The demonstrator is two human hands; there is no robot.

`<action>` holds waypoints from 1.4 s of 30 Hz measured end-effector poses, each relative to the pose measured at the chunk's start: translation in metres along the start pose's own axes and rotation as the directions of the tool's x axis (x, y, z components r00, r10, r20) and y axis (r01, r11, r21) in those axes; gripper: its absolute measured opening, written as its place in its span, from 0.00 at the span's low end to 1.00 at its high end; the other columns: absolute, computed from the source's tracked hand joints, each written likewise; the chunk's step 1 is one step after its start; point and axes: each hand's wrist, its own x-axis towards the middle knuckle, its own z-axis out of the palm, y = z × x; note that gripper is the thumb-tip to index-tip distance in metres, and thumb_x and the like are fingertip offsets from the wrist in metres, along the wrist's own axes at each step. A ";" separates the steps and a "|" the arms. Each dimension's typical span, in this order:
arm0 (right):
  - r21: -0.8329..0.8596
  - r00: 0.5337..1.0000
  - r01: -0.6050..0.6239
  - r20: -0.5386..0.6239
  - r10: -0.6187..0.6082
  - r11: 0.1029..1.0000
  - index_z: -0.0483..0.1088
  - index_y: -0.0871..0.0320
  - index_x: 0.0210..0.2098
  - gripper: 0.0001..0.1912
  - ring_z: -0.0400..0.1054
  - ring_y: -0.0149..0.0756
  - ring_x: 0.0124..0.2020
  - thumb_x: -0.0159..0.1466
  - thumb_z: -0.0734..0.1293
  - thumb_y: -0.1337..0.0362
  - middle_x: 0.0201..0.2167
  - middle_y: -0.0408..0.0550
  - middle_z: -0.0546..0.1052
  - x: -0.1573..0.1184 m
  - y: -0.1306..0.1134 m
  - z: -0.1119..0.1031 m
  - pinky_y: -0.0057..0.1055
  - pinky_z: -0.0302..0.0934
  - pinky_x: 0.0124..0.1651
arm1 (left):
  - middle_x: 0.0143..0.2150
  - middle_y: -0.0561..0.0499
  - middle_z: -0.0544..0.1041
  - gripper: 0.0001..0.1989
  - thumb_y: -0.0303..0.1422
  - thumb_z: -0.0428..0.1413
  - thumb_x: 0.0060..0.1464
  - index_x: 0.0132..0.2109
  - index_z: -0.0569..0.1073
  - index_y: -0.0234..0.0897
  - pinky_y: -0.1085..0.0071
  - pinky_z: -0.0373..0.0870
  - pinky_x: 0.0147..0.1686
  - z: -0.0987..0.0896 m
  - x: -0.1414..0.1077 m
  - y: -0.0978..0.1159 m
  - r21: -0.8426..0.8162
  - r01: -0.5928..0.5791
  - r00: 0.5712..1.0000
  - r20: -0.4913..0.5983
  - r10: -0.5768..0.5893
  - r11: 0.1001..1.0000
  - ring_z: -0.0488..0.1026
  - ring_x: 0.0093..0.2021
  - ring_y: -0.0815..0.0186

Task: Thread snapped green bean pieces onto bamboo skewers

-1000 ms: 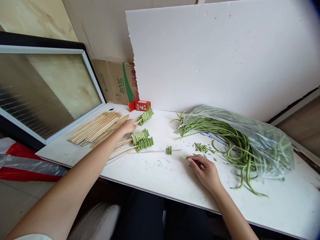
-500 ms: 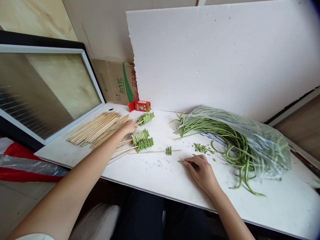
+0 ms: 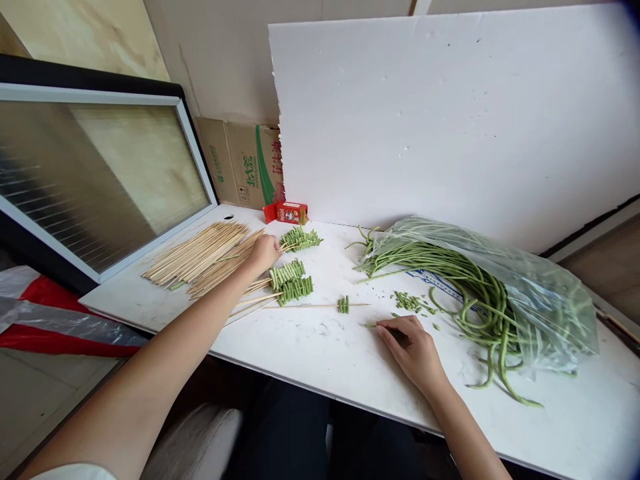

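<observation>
Many loose sticks (image 3: 207,250) by L hand (image 3: 265,252), closed on skewers (image 3: 302,239); R hand (image 3: 413,348) pinches bean pc (image 3: 371,325) nr bagged beans (image 3: 443,263).

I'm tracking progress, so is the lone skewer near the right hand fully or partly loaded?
Partly: the skewer holds only a short cluster of bean pieces near its tip and looks bare on either side.

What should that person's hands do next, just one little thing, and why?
Maybe the left hand should let go of the loaded skewers it holds: they look full, while another skewer on the table carries only a few bean pieces and the right hand pinches a green piece.
</observation>
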 end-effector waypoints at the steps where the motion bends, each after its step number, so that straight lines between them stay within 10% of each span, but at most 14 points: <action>1: 0.006 1.000 -0.002 -0.004 0.002 1.000 0.82 0.50 0.43 0.14 0.73 0.52 0.46 0.72 0.69 0.50 0.40 0.52 0.84 0.000 -0.001 0.000 0.46 0.70 0.46 | 0.36 0.47 0.82 0.05 0.31 0.65 0.51 0.35 0.79 0.35 0.68 0.70 0.42 -0.001 0.000 0.001 0.005 -0.002 1.000 0.001 0.002 1.000 0.76 0.38 0.61; 22: 0.072 1.000 -0.009 -0.024 0.011 0.997 0.82 0.51 0.43 0.14 0.73 0.51 0.44 0.73 0.68 0.51 0.39 0.53 0.84 0.001 0.002 -0.001 0.45 0.68 0.46 | 0.32 0.47 0.83 0.07 0.35 0.69 0.48 0.31 0.81 0.37 0.69 0.69 0.35 -0.018 0.012 0.021 0.072 -0.061 0.987 0.151 0.049 0.996 0.77 0.33 0.60; 42: 0.091 0.999 -0.031 -0.032 0.034 0.995 0.82 0.51 0.43 0.14 0.74 0.50 0.44 0.73 0.68 0.50 0.38 0.52 0.84 0.001 0.002 -0.002 0.44 0.68 0.45 | 0.37 0.41 0.86 0.06 0.26 0.67 0.43 0.33 0.83 0.34 0.67 0.74 0.41 0.011 0.015 0.066 0.003 -0.013 0.980 0.199 0.012 1.000 0.81 0.38 0.55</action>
